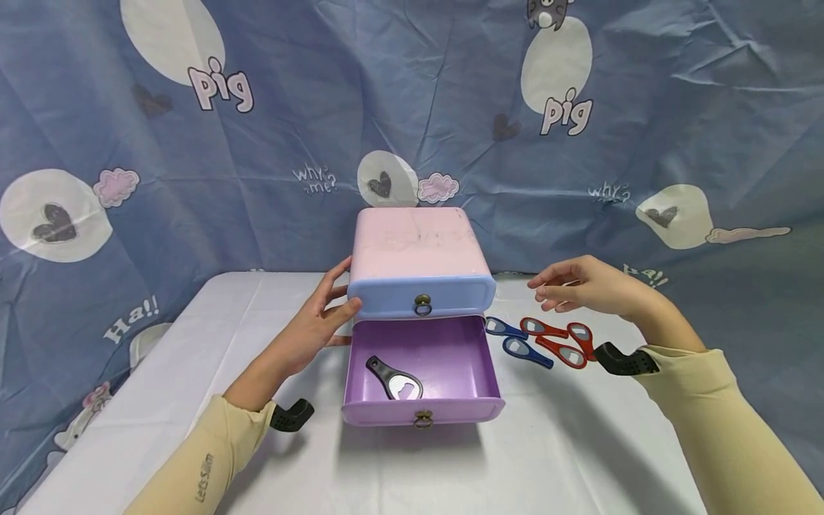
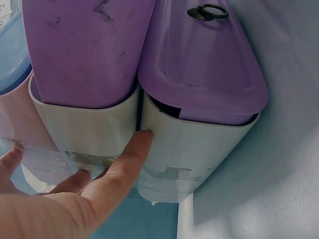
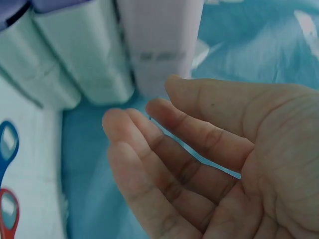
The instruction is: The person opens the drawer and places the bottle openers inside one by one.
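My left hand point(image 1: 313, 323) lies against the left side of a small drawer cabinet point(image 1: 418, 243), its fingers spread. In the left wrist view the fingertips touch the cabinet's wall point(image 2: 89, 129). The cabinet has a pink top and a blue upper drawer point(image 1: 386, 299), which is closed. Below it, a purple drawer point(image 1: 444, 357) is pulled out, with a black bottle opener point(image 1: 402, 385) lying inside near its front. My right hand point(image 1: 582, 287) hovers to the right of the cabinet, fingers loosely bent around nothing. Under it on the table are red bottle openers point(image 1: 561, 351) and blue bottle openers point(image 1: 528, 352).
A white-covered table point(image 1: 547, 443) carries everything. Behind it hangs a blue printed cloth point(image 1: 290, 129). The left wrist view shows another purple drawer point(image 2: 204, 64), pushed in, at the cabinet's bottom. Ring pulls point(image 1: 423, 419) stick out from the drawer fronts.
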Tool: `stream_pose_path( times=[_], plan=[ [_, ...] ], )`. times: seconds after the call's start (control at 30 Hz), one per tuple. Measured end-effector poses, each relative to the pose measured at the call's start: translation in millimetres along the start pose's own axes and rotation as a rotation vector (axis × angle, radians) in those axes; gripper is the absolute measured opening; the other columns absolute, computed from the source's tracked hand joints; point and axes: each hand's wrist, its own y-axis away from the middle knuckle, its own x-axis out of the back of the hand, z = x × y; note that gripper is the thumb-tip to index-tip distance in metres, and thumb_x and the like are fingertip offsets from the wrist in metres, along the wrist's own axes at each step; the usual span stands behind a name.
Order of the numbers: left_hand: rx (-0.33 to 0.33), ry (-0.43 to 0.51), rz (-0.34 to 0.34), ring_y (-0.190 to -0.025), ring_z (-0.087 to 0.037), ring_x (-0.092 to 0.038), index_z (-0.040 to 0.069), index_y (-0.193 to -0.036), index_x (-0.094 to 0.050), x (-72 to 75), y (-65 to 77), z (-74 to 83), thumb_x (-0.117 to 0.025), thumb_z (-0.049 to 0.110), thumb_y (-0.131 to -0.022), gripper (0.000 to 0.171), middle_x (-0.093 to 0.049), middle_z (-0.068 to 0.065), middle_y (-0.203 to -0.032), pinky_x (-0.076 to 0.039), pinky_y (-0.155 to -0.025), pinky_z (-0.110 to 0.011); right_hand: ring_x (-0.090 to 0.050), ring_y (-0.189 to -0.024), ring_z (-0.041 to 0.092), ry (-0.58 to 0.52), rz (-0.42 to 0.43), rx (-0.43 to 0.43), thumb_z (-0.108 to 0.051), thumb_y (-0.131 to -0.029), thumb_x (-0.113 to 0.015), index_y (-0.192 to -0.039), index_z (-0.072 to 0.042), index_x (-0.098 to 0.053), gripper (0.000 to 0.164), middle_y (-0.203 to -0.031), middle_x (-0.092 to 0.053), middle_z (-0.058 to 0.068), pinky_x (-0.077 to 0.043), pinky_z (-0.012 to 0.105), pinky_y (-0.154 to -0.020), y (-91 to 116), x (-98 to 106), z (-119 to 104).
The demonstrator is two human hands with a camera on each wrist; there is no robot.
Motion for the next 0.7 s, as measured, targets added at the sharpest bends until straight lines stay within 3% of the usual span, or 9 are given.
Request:
stream_pose_path(
  times=[0.33, 0.57, 0.7],
  plan=[
    [-0.006, 0.0, -0.007, -0.157, -0.046, -0.037, 0.052, -0.17, -0.011, 1.1, 1.2, -2.4, -0.058, 0.038, -0.113, 0.075, -0.019, -0.019, -0.174, -0.051, -0.108, -0.072, -0.074, -0.102, 0.006, -0.016, 0.031, -0.084, -0.021, -0.111, -0.062, -0.146, 0.008, -0.058, 0.046, -0.139, -0.07, 0.022, -0.064, 0.032, -0.094, 1, 16, 58],
    [-0.01, 0.001, -0.013, -0.158, -0.046, -0.037, 0.052, -0.17, -0.011, 1.1, 0.6, -2.9, -0.057, 0.038, -0.113, 0.074, -0.018, -0.019, -0.175, -0.051, -0.108, -0.071, -0.073, -0.095, 0.002, -0.109, 0.06, -0.14, -0.016, -0.11, -0.062, -0.147, 0.017, -0.051, 0.05, -0.134, -0.072, 0.017, -0.063, 0.025, -0.089, 3, 18, 103],
    [-0.009, 0.0, -0.012, -0.158, -0.046, -0.036, 0.051, -0.17, -0.01, 1.8, 1.9, -2.1, -0.057, 0.038, -0.113, 0.075, -0.018, -0.019, -0.175, -0.051, -0.108, -0.071, -0.071, -0.101, 0.003, -0.114, 0.052, -0.172, -0.017, -0.112, -0.059, -0.15, 0.018, -0.046, 0.054, -0.144, -0.064, 0.027, -0.062, 0.027, -0.091, 6, 15, 129]
  ],
)
